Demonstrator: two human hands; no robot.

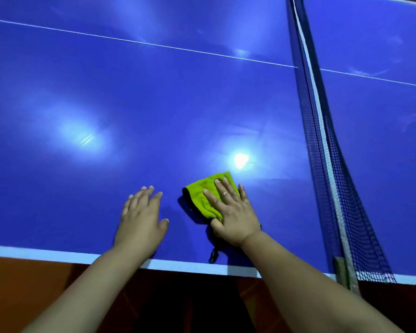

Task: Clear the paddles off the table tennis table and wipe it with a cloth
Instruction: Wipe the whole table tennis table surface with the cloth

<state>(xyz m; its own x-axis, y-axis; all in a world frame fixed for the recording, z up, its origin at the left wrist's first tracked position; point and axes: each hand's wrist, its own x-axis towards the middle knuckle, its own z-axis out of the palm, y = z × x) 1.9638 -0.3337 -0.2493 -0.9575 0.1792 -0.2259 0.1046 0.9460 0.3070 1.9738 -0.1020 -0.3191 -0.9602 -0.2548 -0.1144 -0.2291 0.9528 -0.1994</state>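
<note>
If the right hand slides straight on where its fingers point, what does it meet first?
Probably nothing solid: the right hand, flat on the green cloth, points across bare blue table toward the white line; the net lies off to its right.

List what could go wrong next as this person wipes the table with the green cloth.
1. The right hand pressing the green cloth is close to the net; a wide stroke might snag it.
2. The left hand lies flat on the glossy table and may leave prints.
</note>
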